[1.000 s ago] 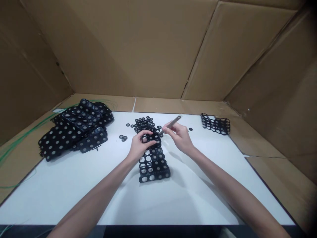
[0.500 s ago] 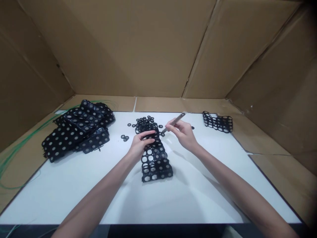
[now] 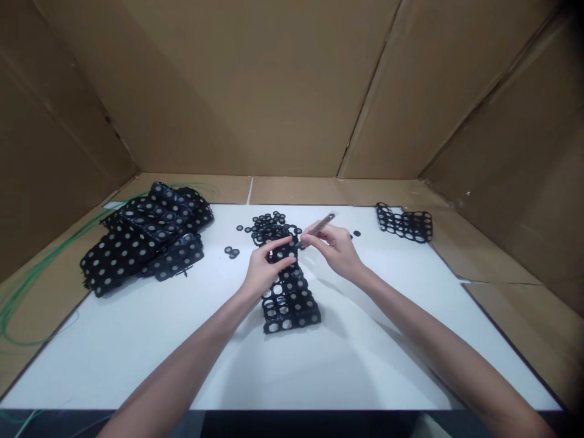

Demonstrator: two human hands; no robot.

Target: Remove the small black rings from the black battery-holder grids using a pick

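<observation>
A long black sheet (image 3: 302, 300) with rows of round holes and grey-centred discs lies across the middle of the white table. My left hand (image 3: 263, 267) grips its upper part, forefinger and thumb stretched over the surface. In my right hand (image 3: 336, 248) is a slim grey craft knife (image 3: 325, 223), pinched like a pen. Its handle slants up to the right, and its lower end is at the sheet's right edge, close to my left fingertips; the tip is hard to make out. Some holes on the sheet's left side show white through them. Loose black discs (image 3: 269, 220) are heaped beyond the sheet.
A pile of black dotted sheets (image 3: 123, 249) sits on the left, near green strands (image 3: 45, 261). At the back right lies a black sheet with open holes (image 3: 404, 224). A few discs (image 3: 232, 251) are scattered left of the sheet. Cardboard walls (image 3: 255, 91) enclose the table.
My left hand has shifted slightly right along the sheet. The knife and my right hand have moved a little left, nearer my left fingertips.
</observation>
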